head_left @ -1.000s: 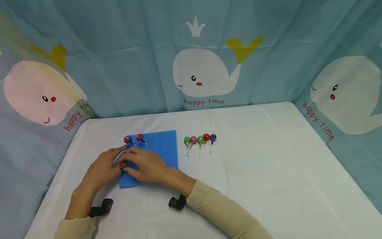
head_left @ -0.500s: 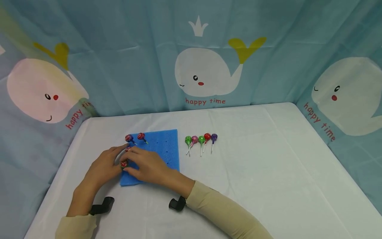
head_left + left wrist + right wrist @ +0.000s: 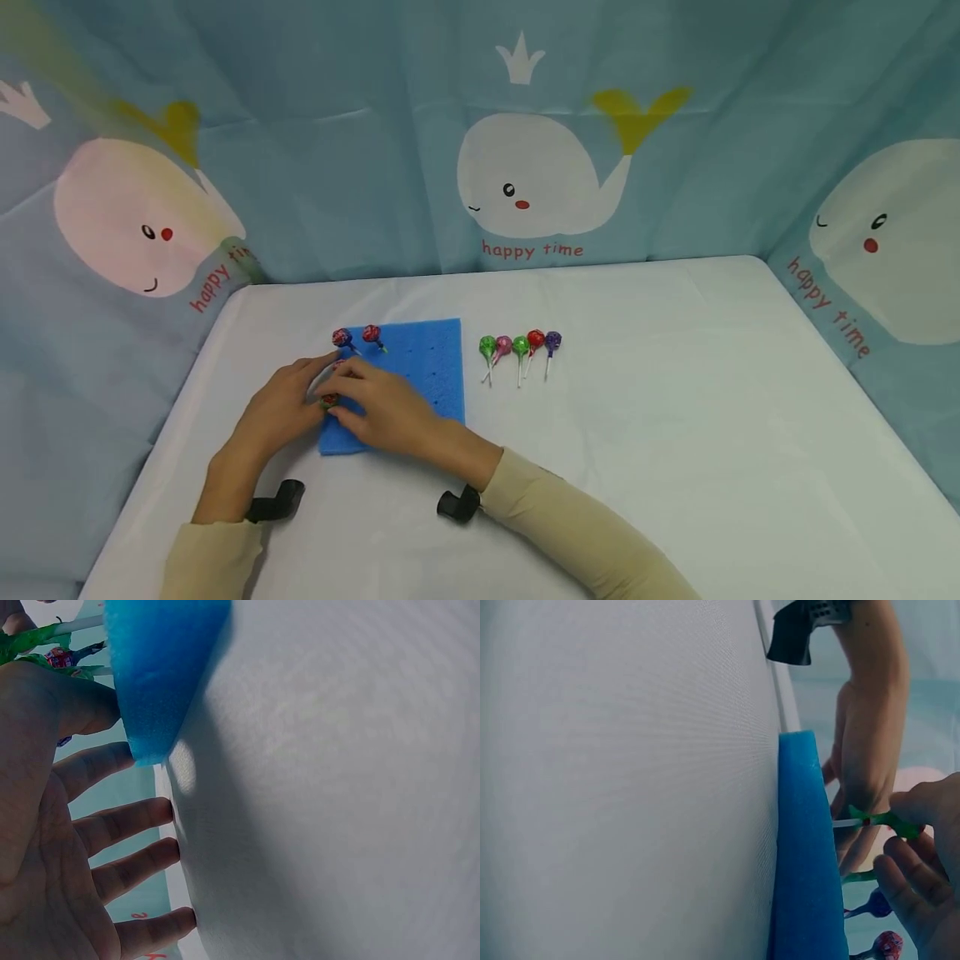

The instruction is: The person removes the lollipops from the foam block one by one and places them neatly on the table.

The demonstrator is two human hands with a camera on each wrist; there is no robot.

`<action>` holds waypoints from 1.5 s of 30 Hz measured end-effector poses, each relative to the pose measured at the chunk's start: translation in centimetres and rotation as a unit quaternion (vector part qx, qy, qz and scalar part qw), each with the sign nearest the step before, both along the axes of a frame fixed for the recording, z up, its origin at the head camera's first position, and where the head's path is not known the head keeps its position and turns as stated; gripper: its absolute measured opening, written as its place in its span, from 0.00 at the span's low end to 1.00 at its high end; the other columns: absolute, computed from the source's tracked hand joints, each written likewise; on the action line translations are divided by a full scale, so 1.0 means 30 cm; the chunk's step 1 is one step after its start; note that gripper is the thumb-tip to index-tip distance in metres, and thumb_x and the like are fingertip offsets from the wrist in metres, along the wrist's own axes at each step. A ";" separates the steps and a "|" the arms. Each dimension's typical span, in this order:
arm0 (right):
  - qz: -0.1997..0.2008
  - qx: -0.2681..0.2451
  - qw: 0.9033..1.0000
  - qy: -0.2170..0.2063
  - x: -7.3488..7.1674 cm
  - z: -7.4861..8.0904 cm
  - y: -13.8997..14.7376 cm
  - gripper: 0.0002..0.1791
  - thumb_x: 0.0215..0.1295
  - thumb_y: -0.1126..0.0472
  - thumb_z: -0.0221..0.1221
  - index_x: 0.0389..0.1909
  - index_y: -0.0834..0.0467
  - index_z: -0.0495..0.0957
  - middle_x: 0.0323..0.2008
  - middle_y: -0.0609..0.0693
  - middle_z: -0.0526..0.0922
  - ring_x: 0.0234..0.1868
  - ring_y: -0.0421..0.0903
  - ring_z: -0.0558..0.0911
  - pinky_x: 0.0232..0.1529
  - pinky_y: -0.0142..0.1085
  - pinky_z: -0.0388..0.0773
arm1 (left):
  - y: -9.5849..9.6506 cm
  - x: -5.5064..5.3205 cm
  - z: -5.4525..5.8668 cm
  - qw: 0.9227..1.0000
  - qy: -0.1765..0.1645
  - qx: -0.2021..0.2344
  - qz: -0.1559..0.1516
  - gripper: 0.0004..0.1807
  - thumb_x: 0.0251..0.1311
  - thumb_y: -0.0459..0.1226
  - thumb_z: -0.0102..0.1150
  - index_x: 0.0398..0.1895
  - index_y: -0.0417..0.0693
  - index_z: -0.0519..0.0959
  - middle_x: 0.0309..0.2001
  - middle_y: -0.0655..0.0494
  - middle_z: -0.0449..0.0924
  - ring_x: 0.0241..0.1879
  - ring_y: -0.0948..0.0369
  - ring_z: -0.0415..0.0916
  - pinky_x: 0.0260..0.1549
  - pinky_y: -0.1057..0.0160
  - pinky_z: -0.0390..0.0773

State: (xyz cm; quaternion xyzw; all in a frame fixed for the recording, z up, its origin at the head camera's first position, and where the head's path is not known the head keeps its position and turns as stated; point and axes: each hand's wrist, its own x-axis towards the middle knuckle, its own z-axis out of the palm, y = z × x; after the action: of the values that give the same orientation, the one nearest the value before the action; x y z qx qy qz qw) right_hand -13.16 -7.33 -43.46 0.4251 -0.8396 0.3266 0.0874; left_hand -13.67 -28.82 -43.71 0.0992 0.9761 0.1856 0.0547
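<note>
My right hand [image 3: 393, 417] pinches a green-wrapped lollipop [image 3: 885, 819] between thumb and fingers. Its white stick stands in the top of a blue foam block [image 3: 431, 354], near the block's left side. My left hand [image 3: 279, 407] lies along that left side: in the left wrist view the thumb overlaps the top edge, the index fingertip is at the block's corner, and the other fingers stretch out to the white tabletop. A blue-and-red lollipop [image 3: 342, 337] and a red lollipop [image 3: 372, 334] stand at the block's back left. Another lollipop [image 3: 340, 363] is partly hidden behind my right hand.
Several lollipops lie in a row right of the block, among them a pink one [image 3: 503, 344], a red one [image 3: 536, 338] and a purple one [image 3: 552, 340]. Small holes dot the foam. A whale-print curtain [image 3: 405, 183] surrounds the white table [image 3: 675, 400].
The whole head view has shifted slightly, so everything appears further right and a little higher. Both hands keep their places at the block, the right still on the green-wrapped lollipop.
</note>
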 end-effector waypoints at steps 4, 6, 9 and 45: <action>0.006 -0.001 1.000 0.002 0.001 -0.001 0.018 0.16 0.73 0.58 0.67 0.59 0.51 0.85 0.57 0.46 0.81 0.52 0.35 0.85 0.53 0.16 0.77 | 0.018 -0.009 -0.006 1.000 -0.010 -0.002 0.000 0.39 0.63 0.39 0.59 0.80 0.46 0.65 0.74 0.31 0.69 0.72 0.30 0.66 0.65 0.22 0.69; 0.008 -0.002 1.000 0.009 0.003 -0.003 0.017 0.15 0.73 0.58 0.66 0.58 0.51 0.84 0.56 0.46 0.81 0.52 0.34 0.85 0.53 0.15 0.76 | 0.018 -0.007 -0.005 1.000 -0.015 -0.005 0.004 0.39 0.63 0.39 0.59 0.81 0.46 0.65 0.75 0.31 0.69 0.73 0.30 0.65 0.65 0.22 0.69; 0.007 -0.007 1.000 0.019 0.006 -0.002 0.009 0.14 0.74 0.57 0.66 0.58 0.51 0.84 0.55 0.45 0.81 0.51 0.34 0.84 0.51 0.13 0.75 | 0.012 -0.002 -0.002 1.000 -0.020 -0.009 0.010 0.39 0.64 0.38 0.58 0.81 0.47 0.65 0.75 0.32 0.68 0.73 0.30 0.64 0.65 0.21 0.68; -0.025 -0.123 0.992 -0.005 -0.046 0.127 0.171 0.17 0.71 0.64 0.66 0.59 0.60 0.82 0.53 0.53 0.81 0.46 0.44 0.84 0.51 0.24 0.83 | 0.028 -0.013 -0.008 0.999 0.025 -0.019 0.003 0.32 0.76 0.48 0.55 0.78 0.44 0.69 0.72 0.28 0.72 0.71 0.28 0.68 0.65 0.22 0.70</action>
State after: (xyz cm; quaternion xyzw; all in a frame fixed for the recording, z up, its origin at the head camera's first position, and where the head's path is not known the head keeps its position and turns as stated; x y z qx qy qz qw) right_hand -14.53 -2.21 -39.66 0.3885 -0.8040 0.4271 0.1424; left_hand -14.06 -27.98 -43.93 0.0998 0.9809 0.1642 0.0312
